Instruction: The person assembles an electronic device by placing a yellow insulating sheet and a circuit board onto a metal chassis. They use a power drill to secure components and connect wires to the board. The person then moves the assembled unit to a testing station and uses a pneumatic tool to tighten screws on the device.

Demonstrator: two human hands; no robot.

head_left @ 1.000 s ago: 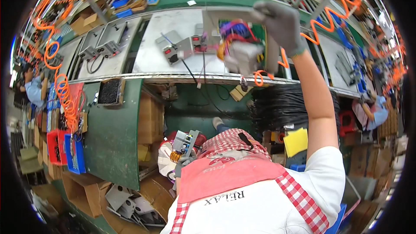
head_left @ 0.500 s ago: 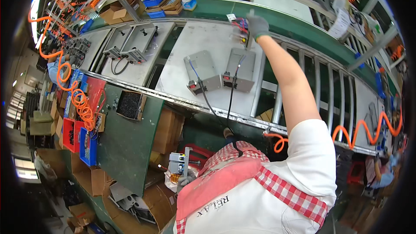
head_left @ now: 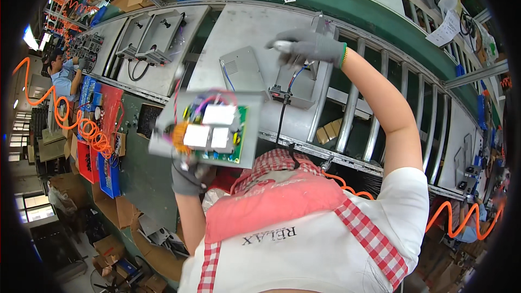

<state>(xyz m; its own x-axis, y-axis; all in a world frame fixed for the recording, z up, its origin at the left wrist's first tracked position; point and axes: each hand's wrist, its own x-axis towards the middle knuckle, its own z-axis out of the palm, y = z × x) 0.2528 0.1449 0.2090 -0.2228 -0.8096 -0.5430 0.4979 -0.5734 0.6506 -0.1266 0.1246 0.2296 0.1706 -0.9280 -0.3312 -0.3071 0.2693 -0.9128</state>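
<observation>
My left hand point(head_left: 189, 178), in a grey glove, is closed on the lower edge of a circuit board assembly point(head_left: 247, 130). This is a grey metal plate bearing a green board, a copper coil, white-labelled blocks and loose wires; motion blurs it. Over the workbench, my right hand point(head_left: 309, 47), also gloved, reaches leftward with its fingers stretched out and nothing visible in them. Below it lies a grey metal housing point(head_left: 304, 89) with a black cable point(head_left: 281, 125), partly covered by the hand. A second grey housing point(head_left: 243, 68) lies to its left, its near end hidden by the assembly.
Metal rollers point(head_left: 377, 108) run to the right. More grey housings point(head_left: 157, 38) stand at the left. A green side table point(head_left: 144, 179) has red and blue bins point(head_left: 110, 176) beside it. Orange coiled hoses point(head_left: 97, 130) hang there. A co-worker point(head_left: 65, 76) works at the far left.
My left hand has lifted the circuit board assembly from beside my body to over the bench edge, its board now facing up. My right hand has drawn back from the far side toward the right housing.
</observation>
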